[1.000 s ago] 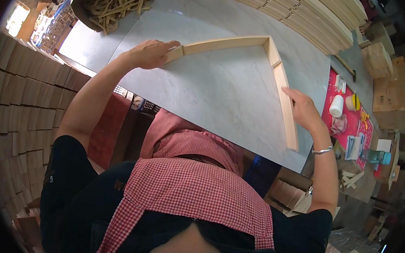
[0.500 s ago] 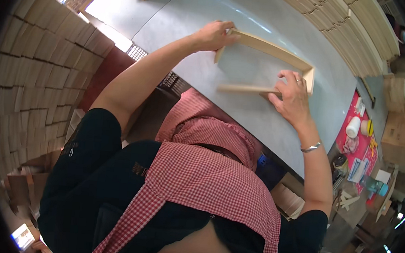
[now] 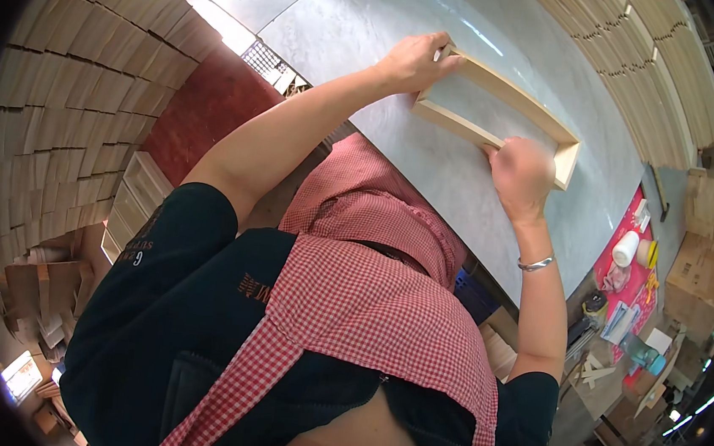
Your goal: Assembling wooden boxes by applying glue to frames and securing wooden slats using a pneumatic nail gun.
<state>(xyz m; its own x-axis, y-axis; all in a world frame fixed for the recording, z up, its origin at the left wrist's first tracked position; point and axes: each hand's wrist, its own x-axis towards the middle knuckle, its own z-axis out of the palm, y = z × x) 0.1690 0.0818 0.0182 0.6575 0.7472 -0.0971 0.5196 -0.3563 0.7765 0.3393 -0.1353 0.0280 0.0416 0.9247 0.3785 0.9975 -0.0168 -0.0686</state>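
Note:
A shallow rectangular frame of pale wooden boards (image 3: 517, 94) rests on the grey table. My left hand (image 3: 420, 63) grips its left end, thumb and fingers around the far left corner. My right hand (image 3: 523, 174), with a metal bracelet at the wrist, closes on the near long board (image 3: 459, 123) close to its right end. That board lies along the frame's near side, its left end meeting the short left board. The corner under my right hand is hidden, so I cannot tell whether the boards touch there.
The grey tabletop (image 3: 373, 33) runs under the frame. Stacked wooden boards (image 3: 642, 74) line its far right side. To the right, a red mat (image 3: 611, 275) carries a white bottle (image 3: 626, 248) and tape. A tall wall of stacked wood (image 3: 70, 104) stands at left.
The near board has swung from standing out from the frame to lying along its near side. Both hands and the frame appear farther right in view, and my right fingers have closed down.

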